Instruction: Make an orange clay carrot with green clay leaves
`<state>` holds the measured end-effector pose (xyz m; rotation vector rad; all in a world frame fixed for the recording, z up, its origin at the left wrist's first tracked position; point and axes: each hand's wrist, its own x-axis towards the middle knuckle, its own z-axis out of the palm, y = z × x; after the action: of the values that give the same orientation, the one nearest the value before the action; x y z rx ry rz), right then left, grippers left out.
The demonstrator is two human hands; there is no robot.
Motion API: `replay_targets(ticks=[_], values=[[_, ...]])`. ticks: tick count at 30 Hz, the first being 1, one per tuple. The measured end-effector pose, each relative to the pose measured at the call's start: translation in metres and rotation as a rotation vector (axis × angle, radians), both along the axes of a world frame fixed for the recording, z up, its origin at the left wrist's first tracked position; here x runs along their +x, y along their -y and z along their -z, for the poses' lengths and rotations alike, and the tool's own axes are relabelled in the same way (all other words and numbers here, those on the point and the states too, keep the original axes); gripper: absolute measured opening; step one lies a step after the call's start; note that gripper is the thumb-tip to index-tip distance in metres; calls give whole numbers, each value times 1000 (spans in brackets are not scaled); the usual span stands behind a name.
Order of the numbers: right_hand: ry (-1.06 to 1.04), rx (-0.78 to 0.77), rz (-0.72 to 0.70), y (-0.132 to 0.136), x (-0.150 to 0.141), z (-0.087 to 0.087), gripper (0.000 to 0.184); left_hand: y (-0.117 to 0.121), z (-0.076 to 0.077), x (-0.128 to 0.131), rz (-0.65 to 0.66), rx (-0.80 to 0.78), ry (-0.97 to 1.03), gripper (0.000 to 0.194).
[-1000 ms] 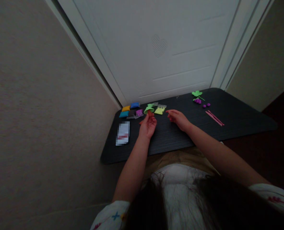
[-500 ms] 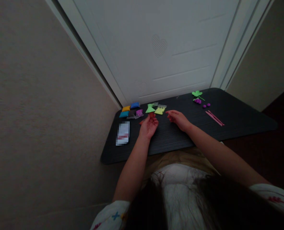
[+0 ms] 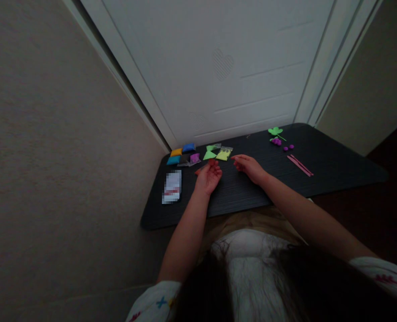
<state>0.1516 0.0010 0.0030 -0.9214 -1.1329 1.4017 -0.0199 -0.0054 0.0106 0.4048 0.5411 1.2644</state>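
Palm up, my left hand (image 3: 208,178) is over the table with its fingers curled round a soft red piece (image 3: 212,161) that looks like modelling clay. More red shows at the left side of this hand, partly covered by it. To its right, my right hand (image 3: 249,167) hovers with fingers bent together; a small reddish bit seems to be at the fingertips, too dim to name. Just beyond the left hand lies an opened light green clay packet (image 3: 209,154), and beside it a yellow clay packet (image 3: 224,154).
Blue (image 3: 188,147), orange (image 3: 176,152), teal (image 3: 173,160) and purple (image 3: 195,158) packets cluster at the table's back left. A blurred white item (image 3: 172,187) lies nearer. To the right are a green leaf shape (image 3: 275,131), purple balls (image 3: 276,141) and pink tools (image 3: 299,165).
Little differs. The red piece at my left fingertips has shifted slightly and no longer overlaps the green packet as much. My right hand stays nearly still.
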Motion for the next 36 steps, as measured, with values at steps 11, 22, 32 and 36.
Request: replay_targets(ticks=[11,22,32,36], values=[[8,12,-2,0,0,0,26,-2,2,0,-33,2,52,13],[20,14,-4,0,0,-1,27,-6,0,-1,-172,-29,84,15],[10,25,-11,-1,0,1,26,-8,3,-3,-147,-44,108,14],[29,23,-12,-1,0,1,27,-9,3,-4,-152,-56,90,13]])
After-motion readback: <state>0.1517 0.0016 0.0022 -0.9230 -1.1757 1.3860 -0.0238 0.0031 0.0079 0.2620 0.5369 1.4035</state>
